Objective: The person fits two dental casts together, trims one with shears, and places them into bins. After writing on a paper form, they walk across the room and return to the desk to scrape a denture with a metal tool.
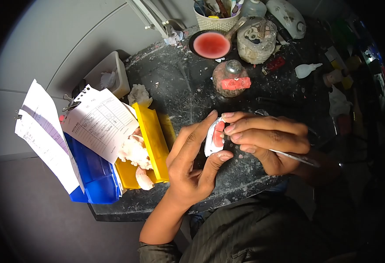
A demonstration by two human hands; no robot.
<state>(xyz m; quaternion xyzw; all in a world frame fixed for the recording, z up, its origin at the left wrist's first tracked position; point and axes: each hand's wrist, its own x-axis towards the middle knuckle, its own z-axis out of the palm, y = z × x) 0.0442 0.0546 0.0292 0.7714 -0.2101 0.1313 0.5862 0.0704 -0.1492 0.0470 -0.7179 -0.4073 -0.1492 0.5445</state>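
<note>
My left hand (190,164) grips a white plaster dental cast (209,143) at its edges, fingers at the top and thumb at the lower end. Pink wax (219,133) covers the inner part of the cast. My right hand (273,138) is closed around a thin metal hand tool (295,158), whose handle sticks out past the palm to the lower right. Its fingertips meet the cast's right side at the wax, and they hide most of the tool's working end.
A burner bottle (233,68) with a pink wax strip (235,83) stands beyond my hands. Behind it are a dish of red wax (211,45), a cluttered jar (257,41) and a white bulb (307,70). Yellow (155,140) and blue bins (98,186) with papers (100,125) stand left.
</note>
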